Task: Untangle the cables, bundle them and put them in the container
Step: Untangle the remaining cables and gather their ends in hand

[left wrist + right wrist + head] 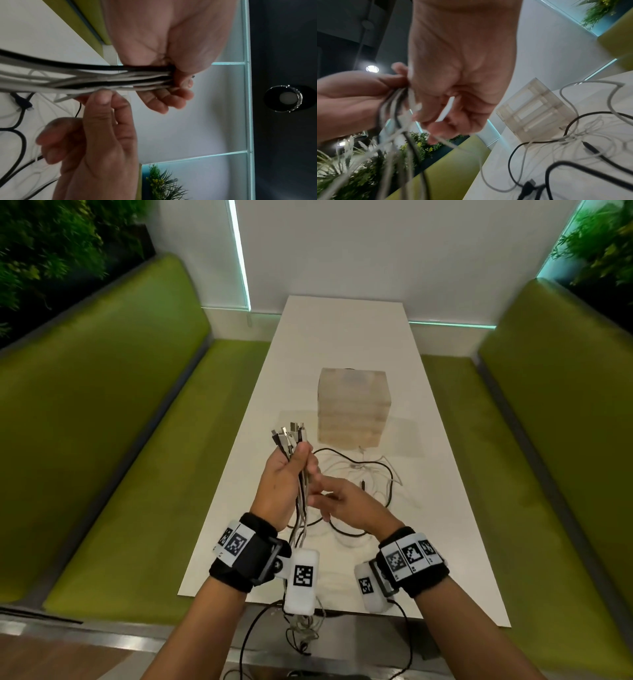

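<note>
Cables [301,474]: light, limp, prone to snagging; plug ends fisted in left hand [284,474] above near table [445,474], tails trailing there; right hand [337,499] pinches one strand; best gripped near plugs; container [352,409] beyond

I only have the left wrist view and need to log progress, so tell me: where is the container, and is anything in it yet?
Observer: The container stands upright on the table, beyond both hands; whether anything is inside cannot be told.
Operator: Do the gripped cables have their plugs gathered?
Observer: Yes, the head view shows the connector ends fanning out above the left hand.
Operator: Is the right hand holding something besides cable?
Observer: The right wrist view shows a thin white strip held in the right hand.
</note>
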A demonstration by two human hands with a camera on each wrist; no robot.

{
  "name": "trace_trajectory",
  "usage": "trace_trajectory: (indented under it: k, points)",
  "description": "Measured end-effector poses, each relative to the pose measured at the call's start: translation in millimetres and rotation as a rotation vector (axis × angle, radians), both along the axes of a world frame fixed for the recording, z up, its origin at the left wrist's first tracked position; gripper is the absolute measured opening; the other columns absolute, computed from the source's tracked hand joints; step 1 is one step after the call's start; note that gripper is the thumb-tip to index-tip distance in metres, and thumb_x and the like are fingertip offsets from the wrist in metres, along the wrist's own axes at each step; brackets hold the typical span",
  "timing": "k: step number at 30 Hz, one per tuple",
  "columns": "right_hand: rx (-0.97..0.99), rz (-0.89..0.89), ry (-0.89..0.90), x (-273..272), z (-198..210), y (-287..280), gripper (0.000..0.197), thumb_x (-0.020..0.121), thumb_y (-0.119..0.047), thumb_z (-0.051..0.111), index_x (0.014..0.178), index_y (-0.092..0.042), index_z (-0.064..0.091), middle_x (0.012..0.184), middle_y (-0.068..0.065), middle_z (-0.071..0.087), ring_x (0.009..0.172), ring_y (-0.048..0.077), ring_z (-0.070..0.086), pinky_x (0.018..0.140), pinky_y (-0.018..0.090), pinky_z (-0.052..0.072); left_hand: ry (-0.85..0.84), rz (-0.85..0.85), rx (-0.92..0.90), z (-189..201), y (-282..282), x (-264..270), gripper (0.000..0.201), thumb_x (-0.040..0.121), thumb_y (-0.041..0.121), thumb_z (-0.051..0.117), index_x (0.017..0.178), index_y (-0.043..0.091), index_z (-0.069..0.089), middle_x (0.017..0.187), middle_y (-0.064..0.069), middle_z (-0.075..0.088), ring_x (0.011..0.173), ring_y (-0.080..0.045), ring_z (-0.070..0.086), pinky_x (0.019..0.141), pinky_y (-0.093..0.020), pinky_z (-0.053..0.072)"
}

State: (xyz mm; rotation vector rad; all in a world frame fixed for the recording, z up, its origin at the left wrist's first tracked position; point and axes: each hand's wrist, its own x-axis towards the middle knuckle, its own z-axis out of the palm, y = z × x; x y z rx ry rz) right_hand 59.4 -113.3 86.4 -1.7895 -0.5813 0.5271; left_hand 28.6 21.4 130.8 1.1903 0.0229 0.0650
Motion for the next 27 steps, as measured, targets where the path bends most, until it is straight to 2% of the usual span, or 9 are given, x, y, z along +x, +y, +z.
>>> trace_trajectory:
  k: [3, 6, 10, 12, 15, 19, 22, 24, 27]
  points:
    - [-0.015, 0.182, 0.054, 7, 7, 1, 0.017, 0.091, -0.005, 0.060, 0.086, -0.021, 0.058, 0.081, -0.008, 0.055, 0.061, 0.000, 0.052, 0.061, 0.017, 0.046, -0.001, 0.007, -0.099, 3, 8, -2, 0.023, 0.101, 0.020, 0.037, 0.086, 0.008, 0.049, 0.054, 0.005, 0.043, 0.045, -0.009, 0.041, 0.048, -0.023, 0.043]
    - [-0.263, 0.316, 0.005, 17, -6, 2, 0.005, 0.089, -0.011, 0.064, 0.086, -0.015, 0.062, 0.080, -0.011, 0.058, 0.059, -0.003, 0.051, 0.059, 0.014, 0.044, -0.041, 0.034, -0.135, 12, 20, -3, 0.022, 0.101, 0.020, 0.037, 0.088, 0.008, 0.051, 0.053, 0.006, 0.040, 0.043, -0.005, 0.031, 0.045, -0.019, 0.034]
    - [-0.314, 0.015, -0.101, 34, -48, 5, 0.015, 0.095, -0.016, 0.052, 0.086, -0.014, 0.063, 0.077, -0.012, 0.057, 0.059, -0.002, 0.051, 0.058, 0.015, 0.043, -0.108, 0.083, -0.123, 31, 35, -10, 0.023, 0.099, 0.021, 0.038, 0.090, 0.007, 0.053, 0.052, 0.008, 0.038, 0.041, -0.003, 0.026, 0.043, -0.017, 0.027]
    - [-0.283, -0.121, -0.071, 43, -59, 3, 0.023, 0.098, -0.021, 0.047, 0.083, -0.013, 0.063, 0.080, -0.008, 0.057, 0.067, 0.007, 0.053, 0.060, 0.020, 0.044, -0.147, 0.102, -0.125, 40, 39, -15, 0.022, 0.097, 0.024, 0.040, 0.093, 0.006, 0.053, 0.052, 0.008, 0.038, 0.041, -0.003, 0.026, 0.043, -0.017, 0.025]
    - [-0.347, -0.197, -0.067, 54, -65, 0, 0.031, 0.099, -0.032, 0.045, 0.083, -0.011, 0.063, 0.077, -0.009, 0.057, 0.064, 0.015, 0.057, 0.059, 0.020, 0.042, -0.189, 0.129, -0.106, 50, 43, -21, 0.023, 0.097, 0.024, 0.040, 0.095, 0.004, 0.052, 0.052, 0.008, 0.039, 0.041, -0.003, 0.026, 0.043, -0.017, 0.026]
    - [-0.112, -0.302, -0.064, 59, -51, 8, 0.030, 0.099, -0.015, 0.042, 0.077, -0.016, 0.064, 0.080, 0.014, 0.067, 0.065, 0.022, 0.057, 0.055, 0.024, 0.042, -0.097, 0.216, 0.004, 34, 48, -14, 0.027, 0.099, 0.029, 0.042, 0.097, 0.005, 0.054, 0.054, 0.006, 0.033, 0.044, -0.006, 0.022, 0.045, -0.020, 0.022]
    - [-0.085, -0.333, -0.133, 55, -30, 12, 0.030, 0.098, -0.018, 0.046, 0.075, -0.026, 0.064, 0.067, -0.017, 0.064, 0.059, 0.007, 0.051, 0.060, 0.018, 0.042, 0.053, 0.236, 0.186, 5, 45, -4, 0.035, 0.095, 0.043, 0.050, 0.094, 0.008, 0.057, 0.054, 0.008, 0.029, 0.047, -0.008, 0.020, 0.045, -0.024, 0.019]
    - [-0.163, -0.281, -0.292, 49, -14, 13, 0.027, 0.097, -0.021, 0.049, 0.077, -0.026, 0.067, 0.076, -0.021, 0.067, 0.069, 0.006, 0.057, 0.069, 0.024, 0.047, 0.136, 0.184, 0.272, -11, 35, -2, 0.052, 0.080, 0.058, 0.060, 0.094, 0.007, 0.059, 0.053, 0.012, 0.031, 0.047, -0.009, 0.022, 0.044, -0.024, 0.021]
    - [-0.472, -0.223, -0.544, 39, 7, 17, 0.024, 0.097, -0.026, 0.045, 0.091, -0.019, 0.067, 0.090, -0.004, 0.071, 0.084, 0.016, 0.062, 0.068, 0.031, 0.044, 0.203, 0.076, 0.300, -21, 19, 0, 0.047, 0.076, 0.055, 0.062, 0.085, 0.009, 0.059, 0.052, 0.012, 0.028, 0.045, -0.008, 0.021, 0.042, -0.021, 0.022]
